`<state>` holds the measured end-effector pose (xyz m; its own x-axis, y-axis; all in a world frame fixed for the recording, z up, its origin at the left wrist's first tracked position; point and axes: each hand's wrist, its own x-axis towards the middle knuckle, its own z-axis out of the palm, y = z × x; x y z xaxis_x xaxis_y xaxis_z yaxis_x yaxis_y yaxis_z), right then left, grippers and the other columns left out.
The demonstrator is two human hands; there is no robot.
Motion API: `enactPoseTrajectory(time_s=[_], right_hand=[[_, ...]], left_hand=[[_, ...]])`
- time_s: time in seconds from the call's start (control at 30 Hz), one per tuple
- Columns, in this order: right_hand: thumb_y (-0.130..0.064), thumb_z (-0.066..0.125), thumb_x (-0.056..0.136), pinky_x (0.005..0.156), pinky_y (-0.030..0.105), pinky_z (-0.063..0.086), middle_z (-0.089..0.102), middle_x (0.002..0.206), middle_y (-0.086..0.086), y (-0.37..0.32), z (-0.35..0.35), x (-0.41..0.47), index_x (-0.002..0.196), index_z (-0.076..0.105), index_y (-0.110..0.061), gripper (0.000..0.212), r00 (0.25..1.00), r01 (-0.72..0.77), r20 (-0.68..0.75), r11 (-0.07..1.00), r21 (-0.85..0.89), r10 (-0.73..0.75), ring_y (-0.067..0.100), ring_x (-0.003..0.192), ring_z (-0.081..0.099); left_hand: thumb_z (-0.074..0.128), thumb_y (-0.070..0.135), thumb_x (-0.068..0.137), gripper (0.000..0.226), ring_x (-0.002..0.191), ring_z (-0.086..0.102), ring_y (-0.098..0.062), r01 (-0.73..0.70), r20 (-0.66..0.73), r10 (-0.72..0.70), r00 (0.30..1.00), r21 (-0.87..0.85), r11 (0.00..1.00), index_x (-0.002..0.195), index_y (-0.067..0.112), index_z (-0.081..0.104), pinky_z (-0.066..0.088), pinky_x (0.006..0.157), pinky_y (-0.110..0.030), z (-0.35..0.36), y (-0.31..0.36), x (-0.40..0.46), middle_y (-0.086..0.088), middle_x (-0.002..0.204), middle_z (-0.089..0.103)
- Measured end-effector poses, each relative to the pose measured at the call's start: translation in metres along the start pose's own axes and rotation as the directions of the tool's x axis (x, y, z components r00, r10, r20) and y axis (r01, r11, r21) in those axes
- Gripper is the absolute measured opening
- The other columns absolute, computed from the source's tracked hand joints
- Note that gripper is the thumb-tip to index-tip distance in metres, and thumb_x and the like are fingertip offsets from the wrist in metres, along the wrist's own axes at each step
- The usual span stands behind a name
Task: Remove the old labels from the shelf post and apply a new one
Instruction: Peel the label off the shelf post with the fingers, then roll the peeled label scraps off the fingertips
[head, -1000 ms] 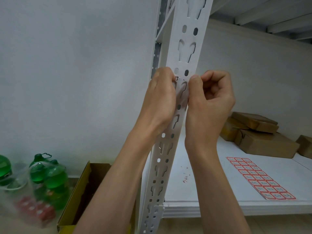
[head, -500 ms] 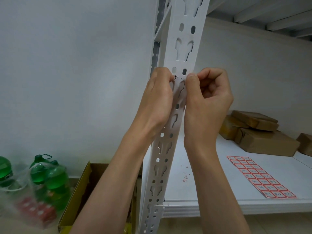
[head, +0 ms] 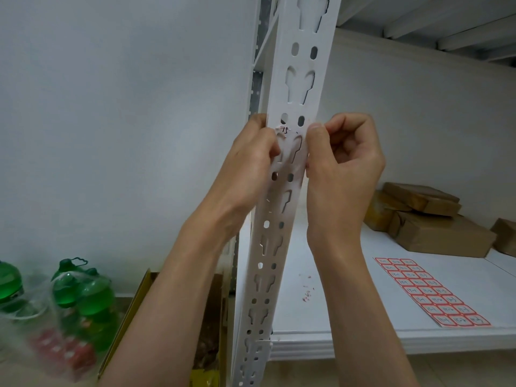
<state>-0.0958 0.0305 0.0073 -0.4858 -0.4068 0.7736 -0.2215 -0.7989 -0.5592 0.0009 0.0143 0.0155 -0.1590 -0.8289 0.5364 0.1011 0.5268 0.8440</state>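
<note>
Head view shows both hands up at the white shelf post (head: 296, 152), one on each side of it. The left hand (head: 248, 166) is curled round the left edge of the post, and its fingertips press on the front face right by the old label (head: 284, 130). I think it holds the post steady and picks at the sticker at the same time. The right hand (head: 343, 163) is curled up tight, with its thumb against the right edge of the post. It may be pinching a tiny scrap, but that is too small to tell.

The old label sits on the front of the post, just under a pair of round holes. Only a torn bit is left, with a red edge and some dark handwriting. The marks are too small to read for sure.

Further out, on the white shelf (head: 418, 328) to the right, lies a sheet of new labels (head: 431, 291). They are red-edged stickers with handwritten marks, too small to read. The sheet is kept near so a new one is easy to grab. Small red scraps (head: 307, 294) lie on the shelf near the post, probably bits picked off. Brown parcels (head: 435, 219) sit at the back. Green bottles (head: 81, 291) in a clear bag stand on the floor to the left.
</note>
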Motion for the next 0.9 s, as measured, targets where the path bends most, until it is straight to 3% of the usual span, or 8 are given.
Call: enactPoseTrajectory(time_s=[0.07,0.13,0.23,0.3,0.6,0.73,0.83,0.9], right_hand=[[-0.005,0.067,0.09,0.066,0.03,0.051,0.057,0.076,-0.002,-0.002,-0.005,0.003,0.083,0.056,-0.016,0.017,0.999,-0.009,0.032,1.0,0.025,0.008,0.014,0.069,0.053],[-0.005,0.069,0.09,0.067,0.031,0.05,0.058,0.076,0.0,-0.005,-0.01,0.005,0.082,0.058,-0.015,0.017,0.997,-0.018,0.079,0.998,0.063,0.013,0.017,0.068,0.053],[-0.008,0.075,0.088,0.068,0.027,0.053,0.065,0.075,0.002,-0.011,-0.017,0.008,0.083,0.066,-0.009,0.01,0.989,-0.042,0.146,0.996,0.079,0.03,0.013,0.067,0.058],[-0.008,0.077,0.085,0.068,0.025,0.055,0.069,0.076,0.004,-0.013,-0.021,0.01,0.084,0.07,-0.006,0.008,0.979,-0.067,0.197,0.993,0.101,0.046,0.013,0.067,0.061],[-0.02,0.073,0.08,0.078,0.028,0.058,0.071,0.081,0.008,-0.011,-0.046,0.017,0.095,0.072,-0.001,0.024,0.907,-0.257,0.381,0.952,0.168,0.177,0.02,0.075,0.068],[-0.022,0.066,0.083,0.08,0.028,0.057,0.072,0.09,0.01,-0.004,-0.064,0.022,0.103,0.07,0.0,0.03,0.844,-0.363,0.485,0.909,0.204,0.228,0.021,0.082,0.069],[-0.019,0.062,0.089,0.083,0.028,0.057,0.071,0.099,0.016,0.008,-0.081,0.024,0.108,0.069,0.002,0.029,0.826,-0.431,0.483,0.878,0.209,0.29,0.024,0.091,0.069],[-0.013,0.061,0.095,0.088,0.03,0.057,0.073,0.107,0.02,0.02,-0.093,0.025,0.111,0.07,0.004,0.025,0.822,-0.462,0.438,0.876,0.136,0.365,0.028,0.099,0.071]], left_hand=[[0.037,0.019,0.088,0.041,0.102,0.065,-0.023,-0.023,0.022,0.023,0.999,0.036,0.999,0.122,0.006,0.057,0.054,0.096,-0.045,-0.01,-0.001,0.001,-0.009,0.114,0.069],[0.04,0.02,0.094,0.037,0.105,0.067,-0.019,-0.106,-0.053,0.111,0.992,0.092,0.99,0.127,0.018,0.058,0.056,0.095,-0.042,-0.02,0.002,0.003,-0.003,0.114,0.069],[0.049,0.021,0.09,0.023,0.094,0.067,-0.012,-0.268,-0.247,0.31,0.918,0.191,0.944,0.104,0.029,0.065,0.054,0.079,-0.024,-0.034,0.011,0.001,0.008,0.1,0.067],[0.053,0.015,0.088,0.022,0.084,0.064,-0.008,-0.352,-0.284,0.415,0.865,0.247,0.903,0.086,0.029,0.07,0.051,0.072,-0.018,-0.04,0.016,-0.002,0.012,0.086,0.068],[0.071,0.019,0.093,0.012,0.084,0.072,-0.01,-0.517,-0.026,0.582,0.813,0.43,0.74,0.102,0.022,0.078,0.061,0.07,-0.025,-0.018,0.031,-0.016,0.011,0.092,0.074],[0.078,0.027,0.086,0.011,0.08,0.071,-0.003,-0.536,0.072,0.571,0.818,0.457,0.71,0.097,0.023,0.08,0.059,0.072,-0.019,0.003,0.032,-0.02,0.015,0.087,0.073],[0.082,0.024,0.081,0.008,0.076,0.068,0.002,-0.51,0.103,0.525,0.845,0.454,0.731,0.089,0.027,0.08,0.05,0.067,-0.006,0.024,0.03,-0.024,0.02,0.079,0.069],[0.086,0.022,0.077,0.009,0.074,0.068,0.003,-0.445,0.124,0.443,0.888,0.478,0.757,0.084,0.027,0.081,0.05,0.067,-0.006,0.042,0.024,-0.026,0.019,0.077,0.07]])
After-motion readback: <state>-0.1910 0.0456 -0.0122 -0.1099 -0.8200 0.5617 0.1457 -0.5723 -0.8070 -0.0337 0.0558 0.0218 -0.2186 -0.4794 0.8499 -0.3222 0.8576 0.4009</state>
